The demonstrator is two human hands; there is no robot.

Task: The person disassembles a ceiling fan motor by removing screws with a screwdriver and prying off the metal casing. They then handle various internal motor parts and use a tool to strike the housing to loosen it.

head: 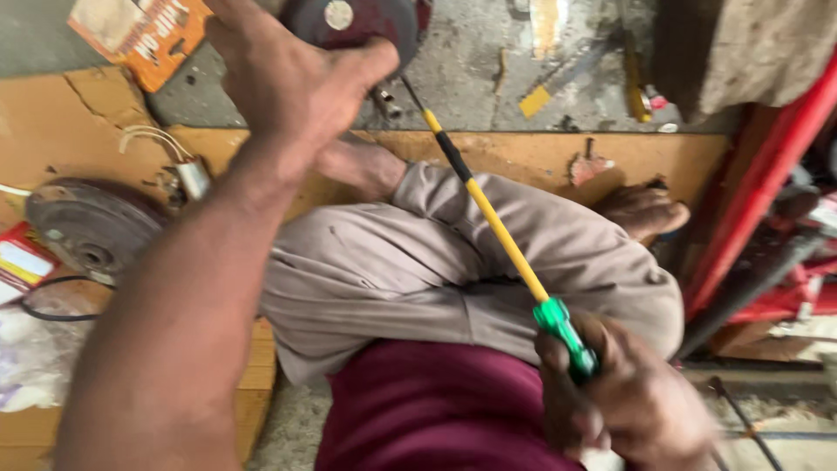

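**Long screwdriver in one hand, the other on a dark round part**

The right hand (628, 401) is clamped around the green handle of a long screwdriver (497, 231); its yellow shaft with a black band runs up and away from that hand, across the person's folded legs in grey trousers (418, 262), toward the left hand (292, 74); the tip is hidden where it meets the dark round part (384, 22) at that hand. The left hand is spread, fingers apart, laid over the near edge of that round part; whether it grips it or only rests there cannot be told; the part is cut off by the top edge, and only a pale disc at its centre and a reddish face show.

No container with visible contents shows; the nearest thing to one is a crumpled clear plastic bag (35, 358) beside the left forearm, and what is in it cannot be made out. Just beyond it lies a grey metal disc (87, 227) with a small block and pale wires (179, 166) close by; an orange printed card (144, 35) lies beside the left hand, cut off at the top. Past the right hand stand red metal bars (767, 192), blurred; a bare foot (641, 209) lies between them and the screwdriver; all rest on the floor and on brown cardboard (52, 131).
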